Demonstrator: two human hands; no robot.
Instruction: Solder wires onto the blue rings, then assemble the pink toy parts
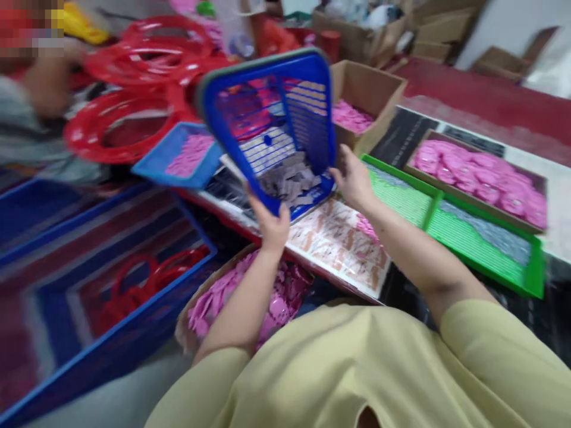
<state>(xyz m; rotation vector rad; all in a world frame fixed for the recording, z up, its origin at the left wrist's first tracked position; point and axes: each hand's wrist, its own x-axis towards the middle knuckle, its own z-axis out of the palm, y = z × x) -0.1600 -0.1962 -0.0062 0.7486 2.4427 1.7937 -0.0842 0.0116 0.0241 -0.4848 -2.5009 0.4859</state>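
Between my two hands a blue plastic basket (307, 128) is tipped toward me, its open mouth facing me. Grey flat pieces (292, 178) lie loose in its lower part. My left hand (270, 223) grips the near lower left of the rim, thumb up. At the right side of the basket, my right hand (352, 175) is closed on the rim. Beneath the basket is a table with a brown-and-white patterned surface (339, 238). A few small pink pieces (368, 226) lie there by my right forearm.
Green trays (430, 220) with grey pieces and a box of pink round parts (482, 175) stand at right. A cardboard box (372, 89) is behind the basket. Left are a blue tray (176, 163), red rings (120, 122) and a person's arm (49, 89). Pink parts (276, 303) fill a container below.
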